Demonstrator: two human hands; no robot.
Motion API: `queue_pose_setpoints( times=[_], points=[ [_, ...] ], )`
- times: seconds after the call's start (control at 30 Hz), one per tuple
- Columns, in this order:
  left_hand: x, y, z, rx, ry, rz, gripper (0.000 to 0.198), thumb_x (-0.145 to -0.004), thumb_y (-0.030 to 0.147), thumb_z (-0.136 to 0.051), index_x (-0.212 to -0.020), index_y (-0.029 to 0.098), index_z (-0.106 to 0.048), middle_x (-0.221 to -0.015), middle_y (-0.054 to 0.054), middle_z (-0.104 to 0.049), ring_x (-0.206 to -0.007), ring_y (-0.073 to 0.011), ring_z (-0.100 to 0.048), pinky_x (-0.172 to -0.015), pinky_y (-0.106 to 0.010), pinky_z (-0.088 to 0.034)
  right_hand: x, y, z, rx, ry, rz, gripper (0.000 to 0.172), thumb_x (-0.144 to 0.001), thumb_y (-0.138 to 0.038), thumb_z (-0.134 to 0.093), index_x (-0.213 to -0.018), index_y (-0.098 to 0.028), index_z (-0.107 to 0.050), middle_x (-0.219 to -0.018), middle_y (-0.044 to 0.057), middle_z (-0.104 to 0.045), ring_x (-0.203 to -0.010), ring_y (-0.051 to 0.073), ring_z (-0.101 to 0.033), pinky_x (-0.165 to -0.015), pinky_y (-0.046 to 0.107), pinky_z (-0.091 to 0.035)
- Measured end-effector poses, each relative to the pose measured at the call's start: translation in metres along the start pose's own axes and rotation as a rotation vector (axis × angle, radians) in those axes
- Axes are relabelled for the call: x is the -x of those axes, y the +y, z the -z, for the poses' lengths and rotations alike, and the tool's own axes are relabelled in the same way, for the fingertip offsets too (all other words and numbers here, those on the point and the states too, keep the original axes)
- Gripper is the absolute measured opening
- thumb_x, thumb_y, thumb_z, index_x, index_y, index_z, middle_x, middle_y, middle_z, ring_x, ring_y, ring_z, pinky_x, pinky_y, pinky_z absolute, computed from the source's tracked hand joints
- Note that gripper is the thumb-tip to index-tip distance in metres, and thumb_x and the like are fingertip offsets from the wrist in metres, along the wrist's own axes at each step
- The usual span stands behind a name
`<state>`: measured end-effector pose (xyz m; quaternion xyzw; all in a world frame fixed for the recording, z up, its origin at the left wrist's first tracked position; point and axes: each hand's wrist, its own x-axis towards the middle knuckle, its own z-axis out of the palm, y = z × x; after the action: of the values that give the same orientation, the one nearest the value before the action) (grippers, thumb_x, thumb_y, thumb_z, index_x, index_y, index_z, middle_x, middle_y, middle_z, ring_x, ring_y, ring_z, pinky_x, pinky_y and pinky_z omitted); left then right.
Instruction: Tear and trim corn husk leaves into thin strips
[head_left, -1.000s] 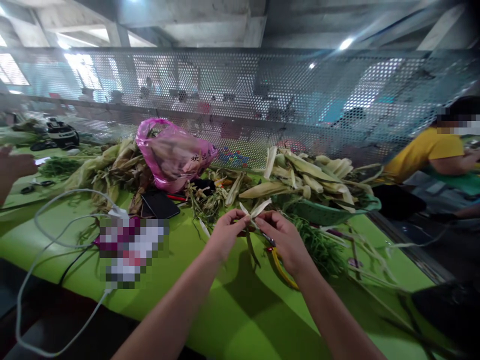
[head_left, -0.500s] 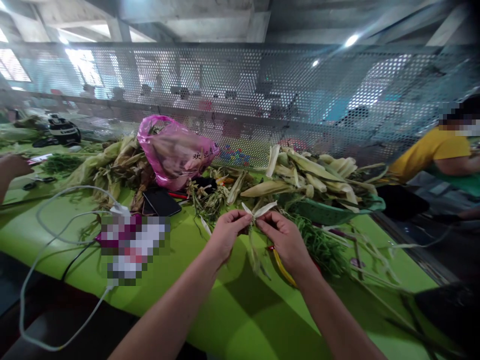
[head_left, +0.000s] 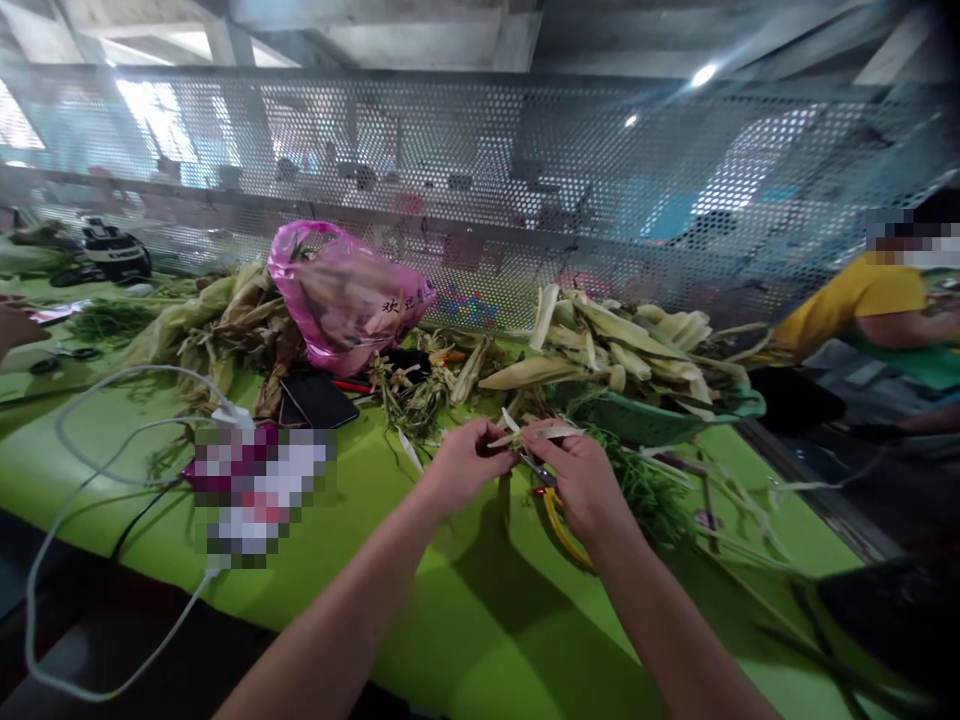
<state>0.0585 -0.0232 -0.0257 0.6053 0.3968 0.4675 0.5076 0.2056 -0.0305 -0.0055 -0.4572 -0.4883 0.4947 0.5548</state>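
In the head view my left hand (head_left: 472, 462) pinches a bundle of thin, pale corn husk strips (head_left: 511, 425) in front of me, just above the green table. My right hand (head_left: 574, 470) is closed on the same husk from the other side, its fingertips close to my left ones. The strips' ends stick out upward and to the right. Below my right fingers shows a small grey metallic piece (head_left: 538, 470); whether it is held is hard to see. Behind my right hand lies a curved yellow thing (head_left: 562, 535) with a red tip, partly hidden.
A green basket (head_left: 652, 425) heaped with dry husks stands at the back right, beside green sprigs (head_left: 656, 495). A pink plastic bag (head_left: 352, 300), husk piles and a black phone (head_left: 319, 398) lie left of centre. White cable (head_left: 45, 560) loops at left. A person in yellow (head_left: 840, 300) sits right.
The husk strips have turned from a spread V to a crossed, more sideways lie. The grey metallic piece now shows below my right fingers. My view has shifted slightly.
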Motion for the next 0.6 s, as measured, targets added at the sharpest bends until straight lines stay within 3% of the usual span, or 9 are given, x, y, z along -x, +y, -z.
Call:
queue_pose_setpoints(
  times=[0.2, 0.27, 0.4, 0.5, 0.6],
  points=[
    [0.002, 0.0, -0.001, -0.307, 0.102, -0.248, 0.008, -0.072, 0.011, -0.057, -0.069, 0.017, -0.052, -0.07, 0.003, -0.051, -0.066, -0.0105, -0.043, -0.063, -0.023, -0.033, -0.001, 0.006, 0.0, -0.127, -0.033, -0.065, 0.025, -0.063, -0.037, -0.081, -0.068, -0.018, -0.066, -0.066, -0.001, -0.061, -0.062, 0.014, -0.053, -0.062, 0.027, -0.043],
    [0.001, 0.0, 0.0, -0.191, 0.057, -0.207, 0.007, -0.072, 0.015, -0.061, -0.075, 0.017, -0.055, -0.073, 0.002, -0.054, -0.068, -0.011, -0.046, -0.064, -0.023, -0.035, -0.002, 0.002, 0.001, -0.103, -0.044, -0.061, 0.025, -0.064, -0.037, -0.08, -0.069, -0.018, -0.067, -0.066, -0.001, -0.062, -0.062, 0.014, -0.053, -0.062, 0.026, -0.043],
    [0.002, 0.006, 0.004, 0.204, -0.096, -0.028, 0.025, -0.076, 0.037, -0.066, -0.086, 0.014, -0.061, -0.079, -0.003, -0.06, -0.072, -0.0121, -0.052, -0.068, -0.024, -0.04, 0.0, -0.009, 0.004, 0.116, -0.059, 0.012, 0.025, -0.069, -0.042, -0.076, -0.072, -0.018, -0.069, -0.07, 0.001, -0.064, -0.065, 0.015, -0.054, -0.063, 0.027, -0.044],
    [0.003, 0.011, 0.005, 0.331, -0.046, 0.047, 0.032, -0.075, 0.044, -0.067, -0.082, 0.013, -0.063, -0.076, -0.003, -0.061, -0.071, -0.0122, -0.054, -0.072, -0.026, -0.043, 0.001, -0.013, 0.005, 0.199, -0.057, 0.047, 0.027, -0.071, -0.044, -0.074, -0.078, -0.018, -0.071, -0.076, 0.003, -0.067, -0.069, 0.017, -0.055, -0.066, 0.029, -0.045],
    [0.002, 0.013, 0.004, 0.444, 0.017, 0.088, 0.035, -0.067, 0.043, -0.075, -0.079, 0.012, -0.062, -0.075, -0.004, -0.061, -0.069, -0.0125, -0.057, -0.075, -0.029, -0.046, 0.002, -0.014, 0.005, 0.134, -0.032, 0.036, 0.034, -0.071, -0.044, -0.074, -0.093, -0.019, -0.071, -0.081, 0.003, -0.067, -0.068, 0.015, -0.054, -0.065, 0.027, -0.043]
  ],
)
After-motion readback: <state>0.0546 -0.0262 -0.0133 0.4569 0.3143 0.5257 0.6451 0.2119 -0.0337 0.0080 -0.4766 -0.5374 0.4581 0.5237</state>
